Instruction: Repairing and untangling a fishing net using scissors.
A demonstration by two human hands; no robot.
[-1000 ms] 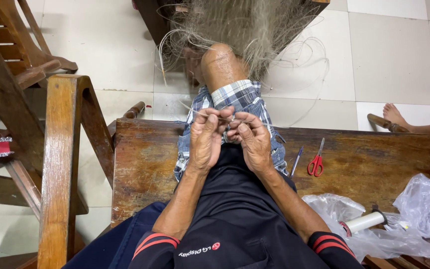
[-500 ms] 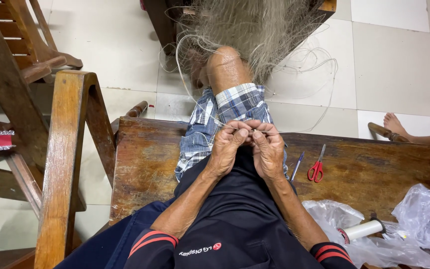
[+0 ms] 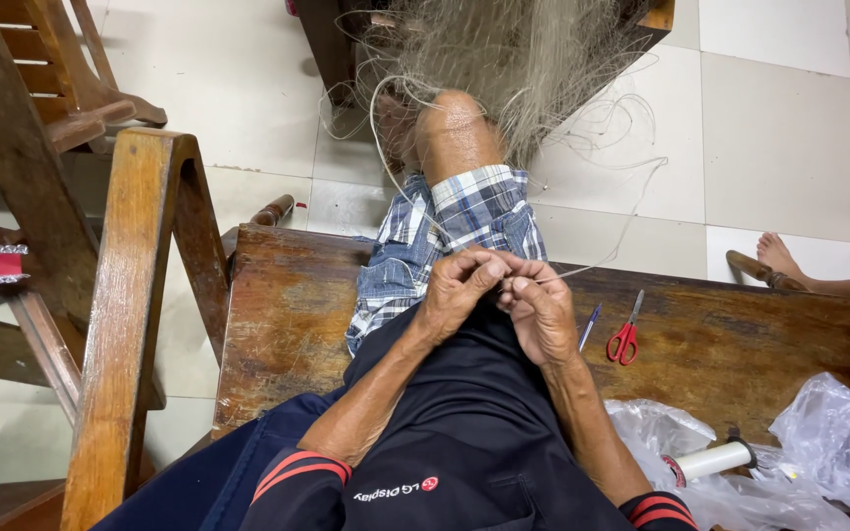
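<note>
Worn wooden bench [image 3: 297,324] on pale tiled floor [image 3: 789,138] (scissors [image 3: 625,339] beside). Left hand [image 3: 456,291] and right hand [image 3: 539,313], fingers pinched shut on pale line [image 3: 582,271] over lap, running rightward toward fishing net [image 3: 514,59].

Left hand [image 3: 456,293] and right hand [image 3: 540,315], both bare; forearms uncovered below them; short dark navy sleeves [image 3: 297,477] with red-striped cuffs; black shirt; blue-and-white plaid shorts [image 3: 450,231] beyond the hands.
</note>
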